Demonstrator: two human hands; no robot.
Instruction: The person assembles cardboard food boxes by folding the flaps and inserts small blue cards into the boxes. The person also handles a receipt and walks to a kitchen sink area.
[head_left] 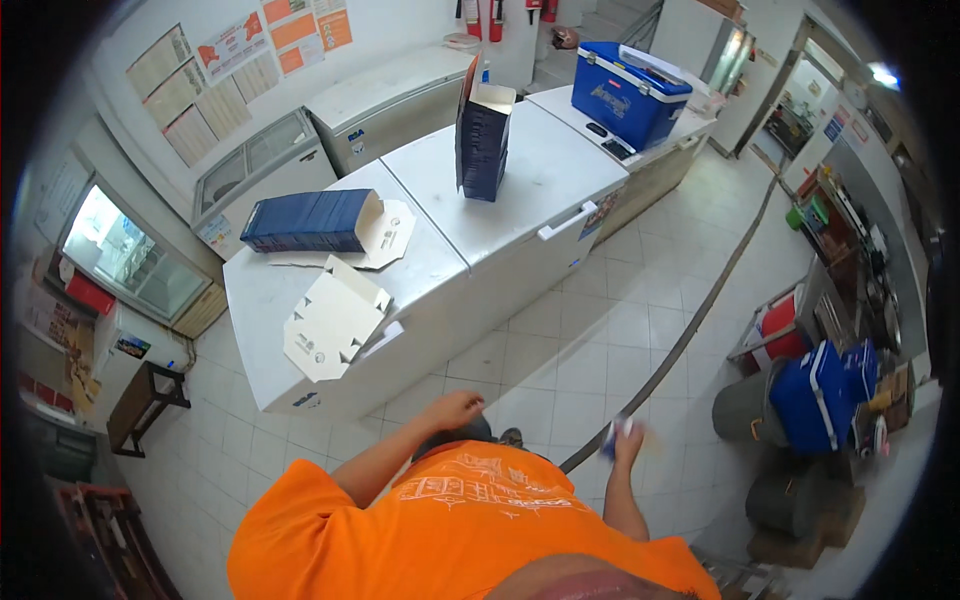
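Observation:
My left hand hangs in front of my body with its fingers curled in; I see nothing in it. Out to the right, my right hand grips a small blue and white thing, smeared by motion, so its kind is unclear. Both hands are apart from the white chest freezer. On its lid, a stack of folded dark blue cartons lies on pale cardboard. A flat cream carton blank rests at the near edge. Another stack of dark blue cartons stands upright farther back.
A blue cooler box stands at the far end beside two dark phones. A long dark hose or cable runs along the tiled floor. Grey bins and another blue cooler are at right, a dark stool at left.

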